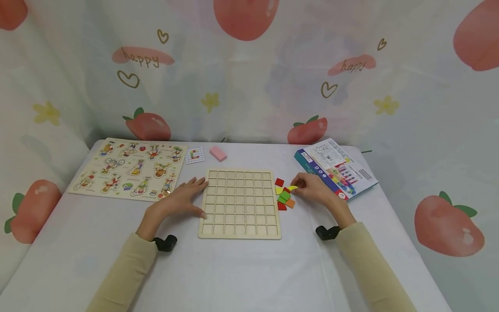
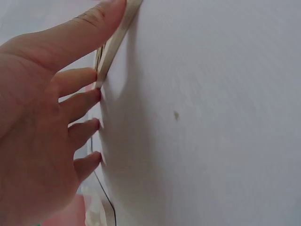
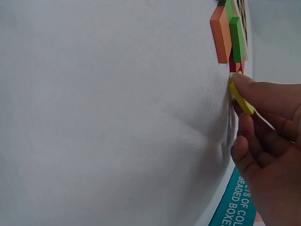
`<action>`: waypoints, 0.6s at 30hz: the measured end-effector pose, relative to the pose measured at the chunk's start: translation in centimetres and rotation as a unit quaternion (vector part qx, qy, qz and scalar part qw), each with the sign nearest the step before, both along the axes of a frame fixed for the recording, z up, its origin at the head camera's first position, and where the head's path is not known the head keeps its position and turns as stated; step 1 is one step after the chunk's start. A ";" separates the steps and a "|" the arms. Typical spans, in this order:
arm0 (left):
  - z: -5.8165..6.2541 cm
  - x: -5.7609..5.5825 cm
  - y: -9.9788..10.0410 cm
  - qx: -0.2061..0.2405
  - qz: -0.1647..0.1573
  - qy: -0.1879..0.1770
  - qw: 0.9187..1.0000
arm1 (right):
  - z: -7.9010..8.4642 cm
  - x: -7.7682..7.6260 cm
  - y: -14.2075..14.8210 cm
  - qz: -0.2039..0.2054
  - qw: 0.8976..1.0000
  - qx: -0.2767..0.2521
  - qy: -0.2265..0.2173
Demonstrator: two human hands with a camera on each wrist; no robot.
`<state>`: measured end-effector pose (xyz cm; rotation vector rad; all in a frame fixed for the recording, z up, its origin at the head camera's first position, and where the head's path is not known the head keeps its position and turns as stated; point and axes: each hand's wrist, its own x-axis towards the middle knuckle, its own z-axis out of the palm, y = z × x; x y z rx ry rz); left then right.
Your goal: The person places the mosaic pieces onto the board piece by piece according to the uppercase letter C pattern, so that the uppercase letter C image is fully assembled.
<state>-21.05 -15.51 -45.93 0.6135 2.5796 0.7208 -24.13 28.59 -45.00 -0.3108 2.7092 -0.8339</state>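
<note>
A pale wooden grid board [image 1: 240,198] lies in the middle of the table, its square cells bare. My left hand [image 1: 181,198] rests at the board's left edge, fingers spread and thumb on the rim; the left wrist view shows the thumb [image 2: 84,33] against that edge. Right of the board is a small pile of coloured tiles: red [image 1: 279,182], green [image 1: 284,197] and orange [image 1: 290,203]. My right hand [image 1: 312,188] pinches a yellow tile [image 3: 241,98] between thumb and fingers, at the right side of the pile.
A wooden picture puzzle board [image 1: 128,169] lies at the back left. Near it are a small pattern card [image 1: 195,155] and a pink eraser-like block [image 1: 218,153]. Behind my right hand lies a blue-and-white box [image 1: 336,168]. A patterned curtain [image 1: 249,86] hangs behind the table.
</note>
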 end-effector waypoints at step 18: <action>0.7 0.1 0.6 -0.010 0.023 -0.017 1.000 | 1.1 0.5 -0.4 -0.016 0.998 -0.052 0.006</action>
